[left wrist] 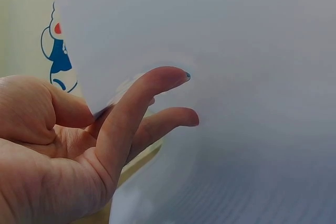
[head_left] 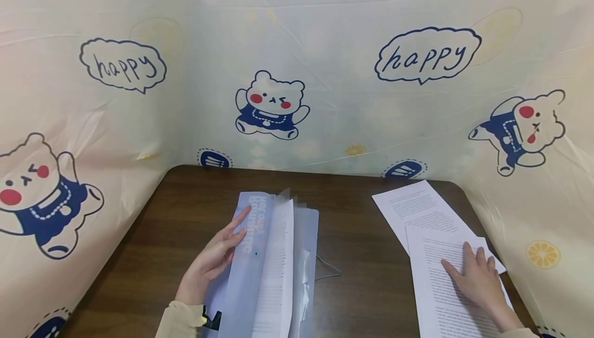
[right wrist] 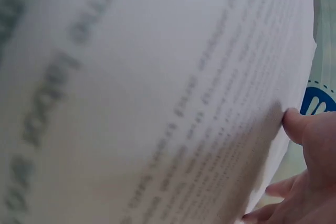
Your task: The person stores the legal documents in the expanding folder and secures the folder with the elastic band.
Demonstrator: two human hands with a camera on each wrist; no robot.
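A translucent blue file folder (head_left: 246, 271) stands partly spread on the table, with printed sheets (head_left: 278, 271) and clear sleeves inside. At its left side my left hand (head_left: 215, 255) holds the cover. The left wrist view shows the pale cover's edge (left wrist: 86, 77) between the thumb and fingers of this hand (left wrist: 100, 145), two fingers extending across it. On the right, my right hand (head_left: 480, 278) rests with spread fingers on a printed sheet (head_left: 431, 260). That sheet overlaps another printed sheet (head_left: 413, 204). In the right wrist view, the thumb of my hand (right wrist: 320, 150) touches the page (right wrist: 157, 77) near its edge.
A thin grey cord (head_left: 330, 271) loops out from the folder's right side. Dark brown table surface (head_left: 357, 245) lies between folder and sheets. Patterned cloth (head_left: 343, 95) rises behind the table and along both sides.
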